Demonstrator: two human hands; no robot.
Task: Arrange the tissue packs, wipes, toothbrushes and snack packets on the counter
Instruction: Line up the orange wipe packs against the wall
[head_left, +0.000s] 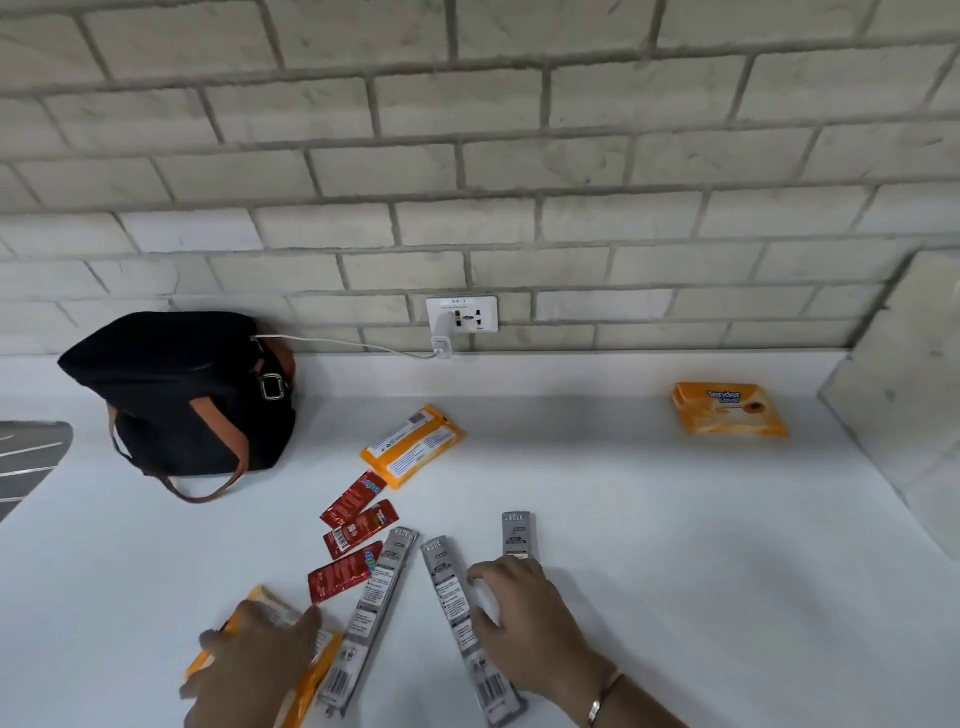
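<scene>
Counter, white, 12 o'clock at the brick wall. Left hand at 7 o'clock lies on an orange pack, fingers spread wide and flat, likely pinning it to slide it into line. Right hand at 6 o'clock arches over the lower half of the right toothbrush pack; fingers bent, but whether they grip it I cannot tell. Two more toothbrush packs fan out just left: grey, long, flat, barcoded. Three red snack packets are scattered toward 10 o'clock, glossy. A face-down orange pack lies past them; a third orange pack sits alone at 2 o'clock, probably already placed.
</scene>
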